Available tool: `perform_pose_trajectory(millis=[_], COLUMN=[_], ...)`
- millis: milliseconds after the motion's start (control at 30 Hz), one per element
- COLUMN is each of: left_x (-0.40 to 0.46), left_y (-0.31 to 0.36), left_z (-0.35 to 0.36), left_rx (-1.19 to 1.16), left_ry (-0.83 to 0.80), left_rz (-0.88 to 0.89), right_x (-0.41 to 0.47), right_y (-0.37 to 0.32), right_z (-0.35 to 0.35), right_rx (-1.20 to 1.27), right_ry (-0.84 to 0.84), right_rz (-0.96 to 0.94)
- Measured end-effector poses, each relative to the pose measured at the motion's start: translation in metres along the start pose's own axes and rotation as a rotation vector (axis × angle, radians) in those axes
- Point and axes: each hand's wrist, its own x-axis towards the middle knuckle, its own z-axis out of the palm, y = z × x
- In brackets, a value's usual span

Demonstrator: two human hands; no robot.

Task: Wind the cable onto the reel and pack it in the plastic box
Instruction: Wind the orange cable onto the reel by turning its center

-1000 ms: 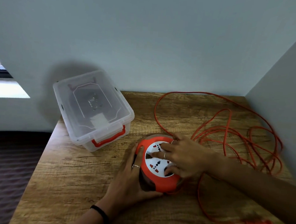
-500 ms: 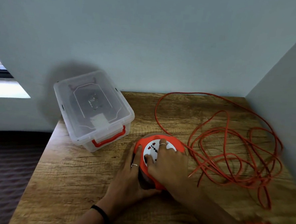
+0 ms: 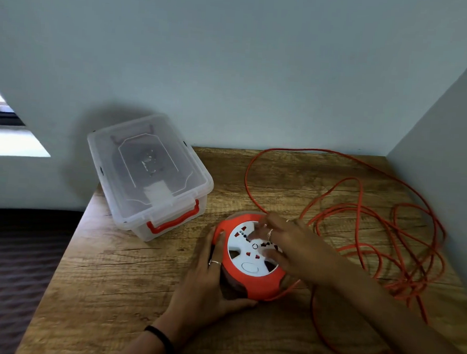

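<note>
An orange cable reel (image 3: 250, 280) with a white socket face lies flat on the wooden table (image 3: 128, 274). My left hand (image 3: 206, 287) grips its left and near rim. My right hand (image 3: 291, 248) rests on the white face, fingers hooked into it, blurred. The orange cable (image 3: 387, 241) lies in loose tangled loops to the right, one strand running under the reel's near right side. The clear plastic box (image 3: 148, 171), lid shut with an orange latch, stands at the table's back left corner.
A grey wall stands behind the table and another along its right edge, close to the cable loops. The table's left edge drops to a dark floor (image 3: 11, 259).
My right hand has swung around the reel's face from the near side to the right, turning it. The cable loops have shifted and drawn closer to the reel. My left hand has stayed.
</note>
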Motion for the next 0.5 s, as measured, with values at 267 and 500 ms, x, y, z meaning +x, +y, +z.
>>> perform_pose_trajectory(millis=[267, 500], left_x=[0.002, 0.003], left_y=[0.003, 0.005], left_z=[-0.003, -0.005], left_rx=[-0.022, -0.004], left_ry=[-0.022, -0.045], left_rz=[-0.012, -0.057], right_x=[0.01, 0.022], right_y=[0.003, 0.018], right_z=[-0.013, -0.014], right_rx=[-0.26, -0.439], right_ry=[-0.208, -0.12], right_rz=[-0.252, -0.402])
